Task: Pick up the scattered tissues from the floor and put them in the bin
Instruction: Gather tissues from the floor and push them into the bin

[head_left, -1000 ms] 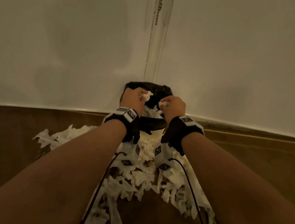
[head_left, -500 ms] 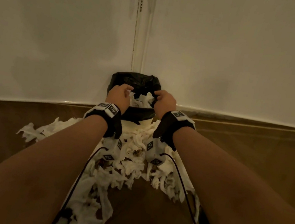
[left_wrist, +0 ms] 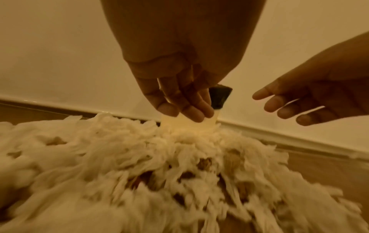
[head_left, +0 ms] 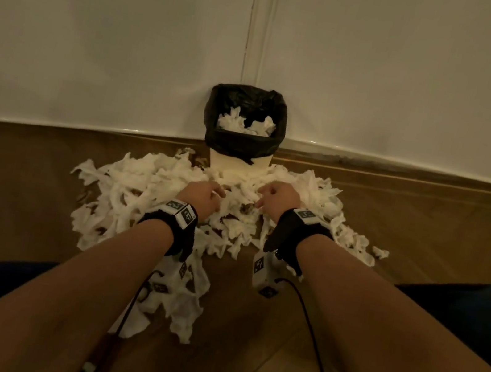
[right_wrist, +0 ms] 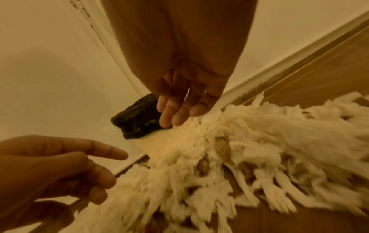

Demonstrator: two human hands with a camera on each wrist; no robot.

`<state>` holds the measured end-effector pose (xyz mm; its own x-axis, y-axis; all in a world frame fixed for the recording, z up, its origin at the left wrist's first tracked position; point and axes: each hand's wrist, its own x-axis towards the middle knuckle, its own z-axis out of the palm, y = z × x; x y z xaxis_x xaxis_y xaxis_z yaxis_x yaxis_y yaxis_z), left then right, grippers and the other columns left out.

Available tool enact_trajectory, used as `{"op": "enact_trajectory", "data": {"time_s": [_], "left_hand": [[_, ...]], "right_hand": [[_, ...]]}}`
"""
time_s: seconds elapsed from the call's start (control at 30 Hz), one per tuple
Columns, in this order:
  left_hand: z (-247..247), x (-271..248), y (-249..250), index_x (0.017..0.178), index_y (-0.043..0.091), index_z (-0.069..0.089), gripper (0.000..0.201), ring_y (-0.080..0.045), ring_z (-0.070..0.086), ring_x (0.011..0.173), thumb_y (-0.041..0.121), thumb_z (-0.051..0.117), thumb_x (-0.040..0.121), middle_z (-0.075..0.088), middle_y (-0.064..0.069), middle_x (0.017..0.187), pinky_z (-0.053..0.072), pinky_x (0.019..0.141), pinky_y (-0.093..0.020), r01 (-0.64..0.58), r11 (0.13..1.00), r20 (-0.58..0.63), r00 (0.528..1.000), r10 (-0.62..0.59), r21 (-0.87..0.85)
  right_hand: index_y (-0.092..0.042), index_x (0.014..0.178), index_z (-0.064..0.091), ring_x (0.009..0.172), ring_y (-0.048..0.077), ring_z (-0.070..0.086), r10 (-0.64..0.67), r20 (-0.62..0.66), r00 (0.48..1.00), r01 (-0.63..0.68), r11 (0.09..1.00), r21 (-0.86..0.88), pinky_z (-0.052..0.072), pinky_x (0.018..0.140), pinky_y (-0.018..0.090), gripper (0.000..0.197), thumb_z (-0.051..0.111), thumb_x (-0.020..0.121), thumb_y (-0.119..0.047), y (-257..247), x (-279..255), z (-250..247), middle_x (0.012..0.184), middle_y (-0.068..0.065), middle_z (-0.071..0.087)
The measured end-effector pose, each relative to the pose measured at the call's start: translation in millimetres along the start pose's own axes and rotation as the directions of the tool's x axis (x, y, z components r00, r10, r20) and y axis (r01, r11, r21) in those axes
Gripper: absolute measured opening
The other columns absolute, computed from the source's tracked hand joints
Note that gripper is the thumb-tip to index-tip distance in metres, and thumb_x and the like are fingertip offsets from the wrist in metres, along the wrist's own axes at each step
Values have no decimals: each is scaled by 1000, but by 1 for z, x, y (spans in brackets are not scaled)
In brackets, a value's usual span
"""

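A small pale bin with a black liner stands in the wall corner, white tissues piled inside it. A wide heap of torn white tissues covers the floor in front of it. My left hand and right hand hover side by side just over the heap's middle, a short way before the bin. In the left wrist view the left hand's fingers hang relaxed and empty above the tissues. The right hand's fingers are likewise loose and hold nothing, with the bin behind.
White walls meet in a corner behind the bin, with a skirting board along the wooden floor. Black cables trail from the wrist cameras. Dark blue trouser legs frame both lower sides.
Both hands held tissues over the bin's rim, let them fall in, then drew back and down to the floor heap. They are now empty.
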<state>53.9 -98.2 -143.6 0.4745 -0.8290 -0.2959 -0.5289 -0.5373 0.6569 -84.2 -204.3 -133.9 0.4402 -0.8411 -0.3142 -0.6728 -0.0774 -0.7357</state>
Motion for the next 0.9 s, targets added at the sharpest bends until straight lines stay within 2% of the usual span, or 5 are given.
{"op": "enact_trajectory", "data": {"time_s": [0.1, 0.3, 0.6, 0.8, 0.9], "left_hand": [[16, -26, -32, 115, 15, 60, 28, -24, 61, 98, 12, 42, 94, 63, -8, 111, 52, 86, -36, 24, 994, 70, 997, -31, 103], [42, -67, -95, 118, 15, 57, 26, -23, 56, 105, 23, 46, 96, 58, -8, 120, 44, 83, -28, 62, 923, 143, 982, -125, 380], [98, -111, -150, 111, 34, 48, 43, -24, 43, 106, 47, 67, 75, 30, -4, 123, 45, 85, -33, 74, 885, 53, 992, -111, 460], [125, -116, -161, 109, 46, 59, 40, -36, -3, 139, 58, 63, 71, -6, 7, 153, 12, 110, -57, -36, 841, 252, 960, -121, 540], [131, -116, -169, 124, 40, 52, 53, -36, 2, 139, 58, 61, 75, 0, 4, 154, 17, 110, -53, -17, 846, 259, 955, -144, 533]], "right_hand": [[-6, 110, 62, 68, 11, 62, 81, 126, 989, -80, 997, -11, 52, 58, 24, 24, 42, 97, -9, 17, -15, 28, 112, 12, 67], [-13, 120, 60, 115, 28, 54, 81, 348, 934, 24, 957, -289, 48, 92, 32, 27, 52, 94, -13, 38, -33, 81, 132, 10, 54], [-18, 116, 66, 117, 27, 55, 115, 549, 828, 254, 797, -549, 47, 97, 36, 34, 43, 94, -5, 67, -37, 146, 135, 8, 53], [-18, 134, 51, 120, 38, 48, 236, 551, 801, 272, 676, -685, 46, 97, 44, 40, 49, 94, -24, 76, -35, 169, 150, 14, 27], [-20, 138, 46, 120, 40, 45, 246, 545, 802, 258, 680, -686, 45, 98, 45, 46, 49, 94, -32, 81, -34, 177, 149, 14, 22]]}}
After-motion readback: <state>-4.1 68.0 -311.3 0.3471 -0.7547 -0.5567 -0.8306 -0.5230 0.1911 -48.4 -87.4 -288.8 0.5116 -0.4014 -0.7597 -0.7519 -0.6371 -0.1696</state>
